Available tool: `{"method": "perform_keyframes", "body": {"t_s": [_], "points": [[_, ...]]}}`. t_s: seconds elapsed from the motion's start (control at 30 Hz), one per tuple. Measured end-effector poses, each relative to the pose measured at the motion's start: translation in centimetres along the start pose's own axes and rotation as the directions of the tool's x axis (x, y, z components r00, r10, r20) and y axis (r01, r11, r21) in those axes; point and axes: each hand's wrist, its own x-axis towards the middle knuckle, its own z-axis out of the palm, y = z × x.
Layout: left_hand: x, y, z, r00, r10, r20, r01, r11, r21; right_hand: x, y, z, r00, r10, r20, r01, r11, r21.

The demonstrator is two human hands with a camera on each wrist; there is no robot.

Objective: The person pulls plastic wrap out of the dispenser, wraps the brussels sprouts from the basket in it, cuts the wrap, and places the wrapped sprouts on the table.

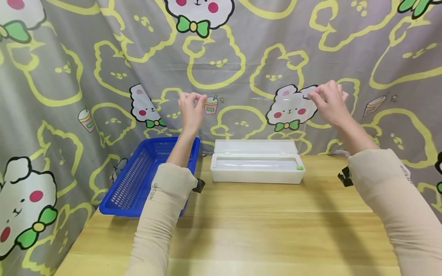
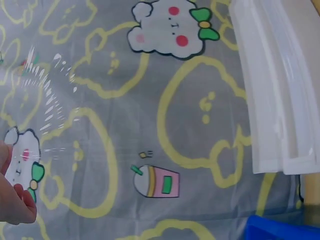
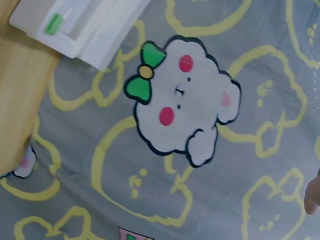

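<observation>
A sheet of clear cling film (image 2: 50, 95) stretches between my two raised hands, showing mainly as glints and faint creases. My left hand (image 1: 191, 111) pinches one end between thumb and fingers, above the blue basket's far right corner. The other end is pinched by my right hand (image 1: 329, 103), higher and to the right. Below and between them, a white cling film dispenser (image 1: 257, 176) sits on the table with its lid (image 1: 255, 146) raised. A green cutter slider (image 1: 299, 168) rests at the right end of its front edge. Only part of each hand enters its wrist view.
A blue plastic basket (image 1: 117, 211) stands on the left of the wooden table (image 1: 276, 230), beside the dispenser. A grey curtain (image 1: 238, 69) with cartoon prints hangs right behind the table and along its left side.
</observation>
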Motion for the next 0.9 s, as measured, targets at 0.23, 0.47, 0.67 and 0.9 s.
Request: {"method": "perform_keyframes", "body": {"t_s": [0.23,0.47,0.67,0.9], "points": [[0.3,2.0,-1.4,0.999,0.043,-0.018,-0.043,0.999,-0.002,0.0,-1.5,-1.6,0.999,-0.026,-0.042,0.027,1.000,0.015],[0.3,3.8,-2.6,0.991,0.117,-0.071,-0.121,0.991,-0.061,-0.1,-2.9,-3.4,0.995,-0.057,-0.081,0.061,0.997,0.050],[-0.7,4.5,-3.8,0.979,0.188,-0.084,-0.195,0.977,-0.088,-1.5,-3.9,-4.7,0.990,-0.098,-0.102,0.106,0.992,0.072],[-4.0,4.4,-6.5,0.929,0.366,-0.053,-0.369,0.927,-0.068,-5.3,-4.2,-5.1,0.983,-0.147,-0.113,0.162,0.976,0.147]]}}
